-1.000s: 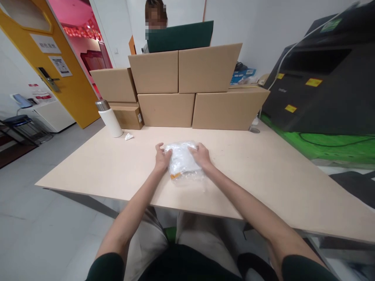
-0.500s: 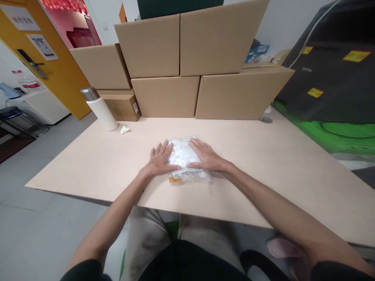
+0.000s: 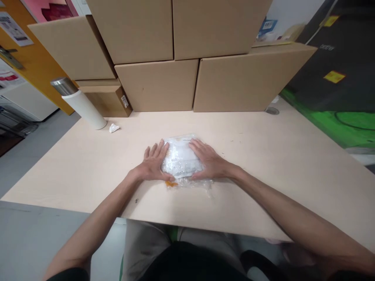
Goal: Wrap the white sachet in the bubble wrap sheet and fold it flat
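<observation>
A flat white package in clear bubble wrap (image 3: 181,158) lies on the table in front of me. Loose wrap with a bit of orange tape (image 3: 171,183) sticks out along its near edge. My left hand (image 3: 154,163) rests against the left side, fingers spread, its thumb by the near left corner. Over the right side lies my right hand (image 3: 208,159), its fingers stretched out on the wrap and its thumb near the front edge. What is inside the wrap cannot be made out.
The light wooden table (image 3: 258,156) has its front edge near my lap. At the back left stand a white bottle with a metal cap (image 3: 83,107) and a crumpled white scrap (image 3: 114,127). Stacked cardboard boxes (image 3: 156,88) line the rear. A dark cabinet (image 3: 316,82) is beyond the right side.
The view has tipped down and come closer to the table. My thumbs have slid toward the package's near edge and further apart, uncovering more of its top.
</observation>
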The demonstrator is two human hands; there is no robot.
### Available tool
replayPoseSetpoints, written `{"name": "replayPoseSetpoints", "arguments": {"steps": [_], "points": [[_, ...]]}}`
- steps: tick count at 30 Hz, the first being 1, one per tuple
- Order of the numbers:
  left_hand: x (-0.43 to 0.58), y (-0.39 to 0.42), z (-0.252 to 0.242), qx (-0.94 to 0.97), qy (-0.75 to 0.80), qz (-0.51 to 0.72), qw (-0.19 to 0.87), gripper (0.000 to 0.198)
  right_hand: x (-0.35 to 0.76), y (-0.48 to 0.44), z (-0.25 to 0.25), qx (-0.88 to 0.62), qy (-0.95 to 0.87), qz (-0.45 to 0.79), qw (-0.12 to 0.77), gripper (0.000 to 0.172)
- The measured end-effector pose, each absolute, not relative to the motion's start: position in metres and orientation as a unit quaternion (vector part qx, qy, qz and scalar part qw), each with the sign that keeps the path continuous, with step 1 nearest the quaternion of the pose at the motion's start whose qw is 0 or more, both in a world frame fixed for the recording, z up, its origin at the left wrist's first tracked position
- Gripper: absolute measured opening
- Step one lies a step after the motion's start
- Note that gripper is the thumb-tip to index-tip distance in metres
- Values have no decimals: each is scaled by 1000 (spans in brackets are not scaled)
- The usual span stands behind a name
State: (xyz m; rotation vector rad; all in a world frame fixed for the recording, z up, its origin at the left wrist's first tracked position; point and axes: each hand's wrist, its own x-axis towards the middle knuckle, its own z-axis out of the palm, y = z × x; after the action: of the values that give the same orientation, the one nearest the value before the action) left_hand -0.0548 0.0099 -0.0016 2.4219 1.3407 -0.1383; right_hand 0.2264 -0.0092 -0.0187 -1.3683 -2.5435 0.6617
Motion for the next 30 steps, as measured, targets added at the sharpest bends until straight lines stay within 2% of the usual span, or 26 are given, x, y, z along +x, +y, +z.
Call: {"name": "replayPoseSetpoints", "arguments": {"steps": [4,10,15,17,20,23,27,30], "points": [[-53,6,0,856,488,-42,163,136,223,-13,-15,-471,-851,216,84,126],[-48,-1,13,866,481,-58,127,116,219,-24,-10,-507,-834,204,70,120],[-45,1,34,859,487,-100,124,119,213,-27,-13,-530,-822,199,62,120],[-40,-2,42,868,479,-76,107,120,211,-28,-14,-534,-820,195,65,120],[-27,-5,44,888,452,-2,91,111,210,-29,-15,-538,-817,193,72,117],[-16,-3,30,876,466,27,118,104,210,-29,-16,-537,-816,199,82,117],[-14,4,10,862,478,36,164,102,214,-26,-19,-504,-823,224,136,117],[-14,1,8,856,498,37,134,101,224,-23,-22,-505,-772,288,259,100]]}}
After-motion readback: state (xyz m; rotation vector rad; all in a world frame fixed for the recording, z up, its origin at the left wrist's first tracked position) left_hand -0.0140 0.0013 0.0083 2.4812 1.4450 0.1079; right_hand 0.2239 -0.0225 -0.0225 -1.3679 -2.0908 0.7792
